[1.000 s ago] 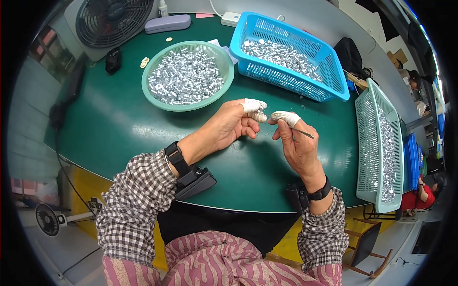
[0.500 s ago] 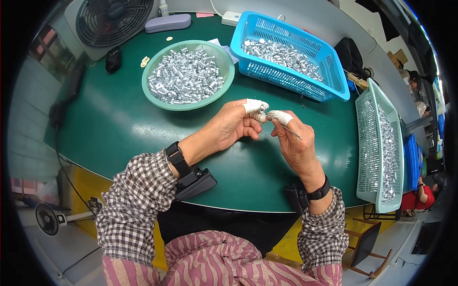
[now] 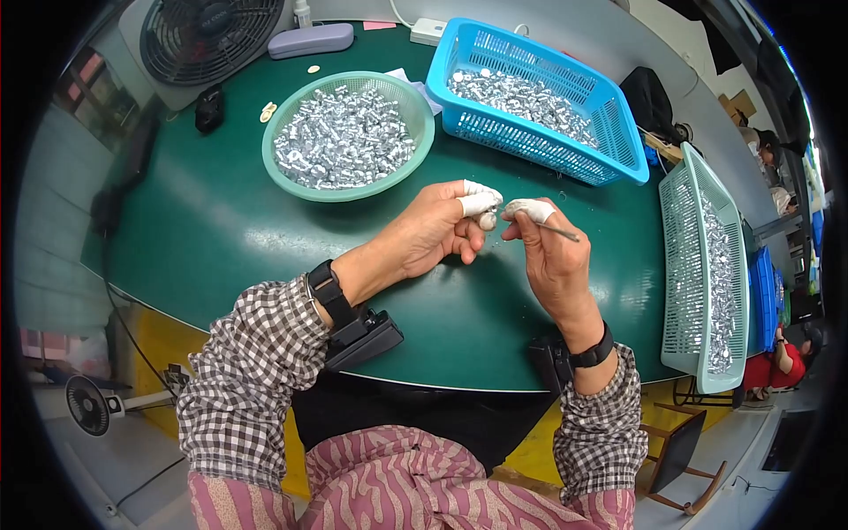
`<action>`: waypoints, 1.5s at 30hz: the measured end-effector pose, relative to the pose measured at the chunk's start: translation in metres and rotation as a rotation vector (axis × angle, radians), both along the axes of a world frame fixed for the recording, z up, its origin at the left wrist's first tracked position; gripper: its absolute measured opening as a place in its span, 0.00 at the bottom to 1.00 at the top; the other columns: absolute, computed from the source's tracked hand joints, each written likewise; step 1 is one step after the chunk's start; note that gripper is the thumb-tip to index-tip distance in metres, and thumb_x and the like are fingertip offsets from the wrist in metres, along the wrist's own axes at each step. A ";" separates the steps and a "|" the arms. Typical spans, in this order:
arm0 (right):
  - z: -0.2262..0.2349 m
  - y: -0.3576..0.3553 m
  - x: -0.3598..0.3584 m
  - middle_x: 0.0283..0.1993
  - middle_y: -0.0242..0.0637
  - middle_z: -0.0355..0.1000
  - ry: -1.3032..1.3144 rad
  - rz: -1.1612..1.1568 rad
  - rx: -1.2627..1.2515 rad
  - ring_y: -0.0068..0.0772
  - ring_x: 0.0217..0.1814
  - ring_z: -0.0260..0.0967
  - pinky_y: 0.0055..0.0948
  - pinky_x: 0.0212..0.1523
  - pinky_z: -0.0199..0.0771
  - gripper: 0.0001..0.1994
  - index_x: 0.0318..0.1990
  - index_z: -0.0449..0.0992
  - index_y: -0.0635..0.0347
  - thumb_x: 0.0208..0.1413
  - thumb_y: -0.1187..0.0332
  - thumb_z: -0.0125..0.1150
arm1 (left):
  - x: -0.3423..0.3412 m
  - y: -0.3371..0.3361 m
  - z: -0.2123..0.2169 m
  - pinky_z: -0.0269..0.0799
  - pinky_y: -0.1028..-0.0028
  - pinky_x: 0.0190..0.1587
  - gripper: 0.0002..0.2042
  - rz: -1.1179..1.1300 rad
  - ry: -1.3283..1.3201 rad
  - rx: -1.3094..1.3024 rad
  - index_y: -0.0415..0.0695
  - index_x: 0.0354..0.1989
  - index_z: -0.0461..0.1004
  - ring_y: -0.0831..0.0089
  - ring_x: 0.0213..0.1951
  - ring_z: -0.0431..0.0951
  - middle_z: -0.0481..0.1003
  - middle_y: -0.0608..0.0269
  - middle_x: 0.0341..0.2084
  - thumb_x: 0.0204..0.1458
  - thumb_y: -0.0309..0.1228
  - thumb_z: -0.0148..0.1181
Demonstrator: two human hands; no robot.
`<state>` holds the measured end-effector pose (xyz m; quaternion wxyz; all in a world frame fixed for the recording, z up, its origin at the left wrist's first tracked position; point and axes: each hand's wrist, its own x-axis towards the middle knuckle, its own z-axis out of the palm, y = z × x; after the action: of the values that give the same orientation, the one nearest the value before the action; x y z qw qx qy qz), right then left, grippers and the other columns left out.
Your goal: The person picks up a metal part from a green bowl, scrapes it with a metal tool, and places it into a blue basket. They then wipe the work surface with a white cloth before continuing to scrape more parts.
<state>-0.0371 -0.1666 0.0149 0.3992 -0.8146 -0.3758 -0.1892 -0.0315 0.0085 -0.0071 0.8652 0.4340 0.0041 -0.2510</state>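
Observation:
Over the middle of the table, my left hand pinches a small silvery metal part between its white-wrapped thumb and finger. The wraps hide most of that part. Just to its right, my right hand is closed on a thin metal rod, whose rear end sticks out past the fingers. White wrap also covers fingertips on this hand. A narrow gap separates the two hands. Beyond my left hand stands a round pale green basket filled with similar silvery parts.
A blue rectangular basket of silvery parts stands at the far right. Another pale green basket of parts is at the table's right edge. A purple case and a large fan sit at the back left.
My right hand has shifted slightly right with the rod, widening the gap between the hands. My left hand has stayed nearly in place, its fingertips turned a little.

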 end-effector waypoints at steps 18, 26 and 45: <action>0.007 -0.003 0.000 0.29 0.39 0.71 0.344 -0.024 0.108 0.25 0.25 0.71 0.21 0.26 0.71 0.10 0.34 0.70 0.70 0.62 0.72 0.45 | -0.003 -0.001 0.009 0.64 0.83 0.14 0.09 -0.066 -0.062 0.168 0.39 0.40 0.67 0.82 0.16 0.69 0.70 0.66 0.24 0.56 0.32 0.52; 0.013 -0.009 0.002 0.25 0.38 0.71 0.212 -0.219 0.287 0.23 0.20 0.68 0.20 0.23 0.68 0.11 0.33 0.70 0.68 0.63 0.70 0.43 | 0.002 0.004 0.012 0.65 0.82 0.15 0.10 0.173 -0.143 0.246 0.38 0.40 0.67 0.81 0.17 0.70 0.71 0.62 0.25 0.55 0.32 0.53; 0.003 -0.019 0.027 0.23 0.34 0.71 -0.121 -0.339 0.255 0.20 0.17 0.66 0.20 0.19 0.65 0.10 0.31 0.70 0.66 0.62 0.70 0.46 | -0.029 -0.032 0.025 0.69 0.61 0.33 0.06 -0.153 -1.153 1.292 0.40 0.31 0.70 0.53 0.32 0.75 0.74 0.53 0.26 0.45 0.26 0.58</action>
<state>-0.0097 -0.1859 0.0178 0.4382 -0.7963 -0.2297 -0.3481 -0.0603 -0.0239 0.0176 0.2972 0.8987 -0.3223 0.0021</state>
